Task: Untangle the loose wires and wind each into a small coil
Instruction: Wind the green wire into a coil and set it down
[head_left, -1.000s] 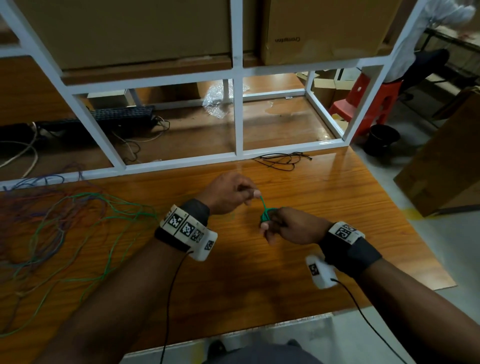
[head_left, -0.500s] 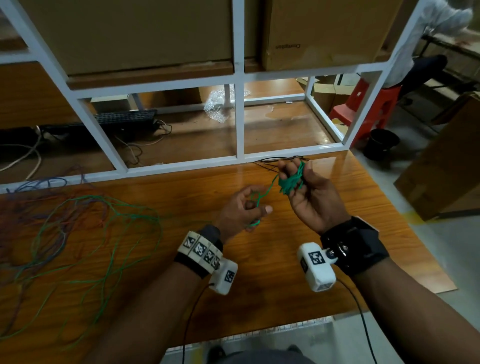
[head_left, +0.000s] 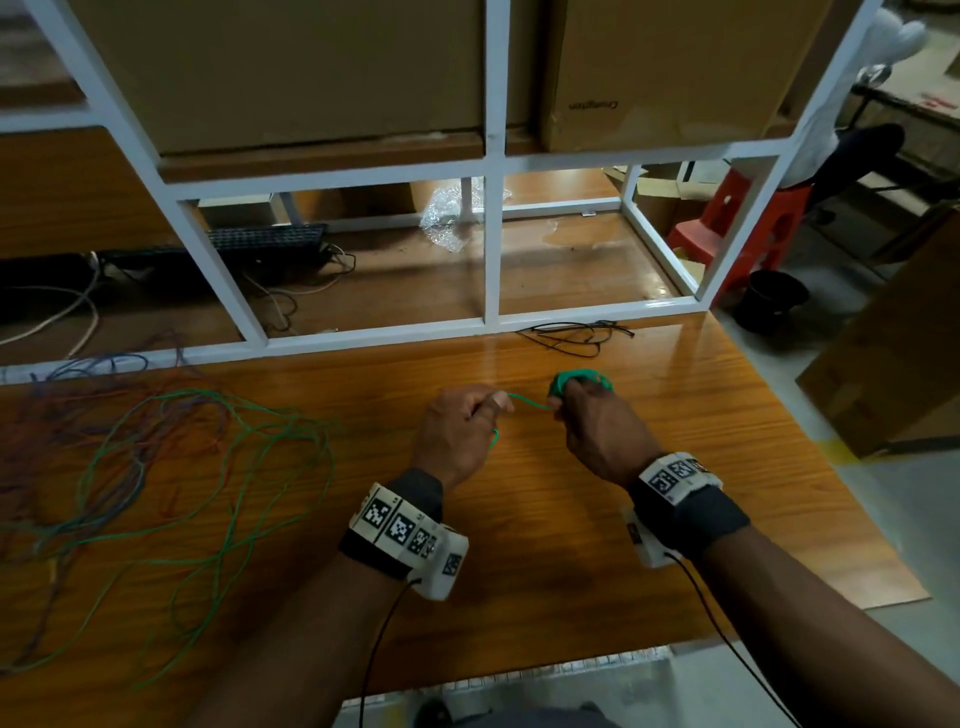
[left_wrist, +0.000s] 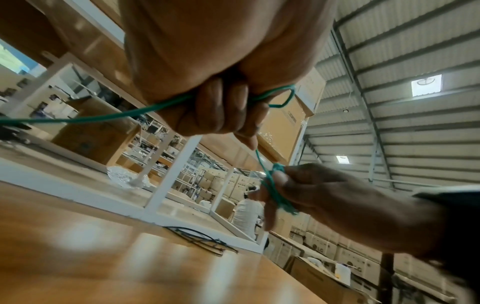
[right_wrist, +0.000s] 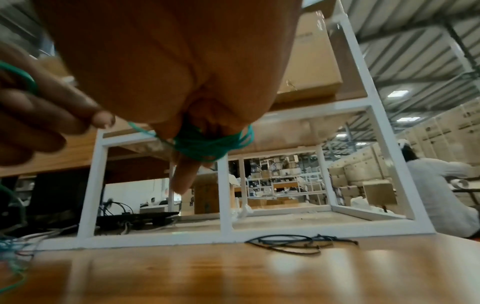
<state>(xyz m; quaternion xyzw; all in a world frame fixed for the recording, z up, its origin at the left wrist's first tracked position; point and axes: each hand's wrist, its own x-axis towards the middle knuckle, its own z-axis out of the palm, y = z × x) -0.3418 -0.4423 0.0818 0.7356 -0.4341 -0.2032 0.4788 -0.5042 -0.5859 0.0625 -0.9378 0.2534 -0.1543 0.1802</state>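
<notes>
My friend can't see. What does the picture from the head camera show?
Two hands wind a green wire: the right hand holds a small coil, the left hand pinches the loose end. More tangled wires lie left on the wooden table.

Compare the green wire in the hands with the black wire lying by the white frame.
The thin green wire is wound in tight loops round the right hand's fingers, its free end pinched by the left hand. The thin black wire lies untouched on the wooden table in loose, flat loops. The green is held above the table; the black rests on it. Both are thin and flexible.
</notes>
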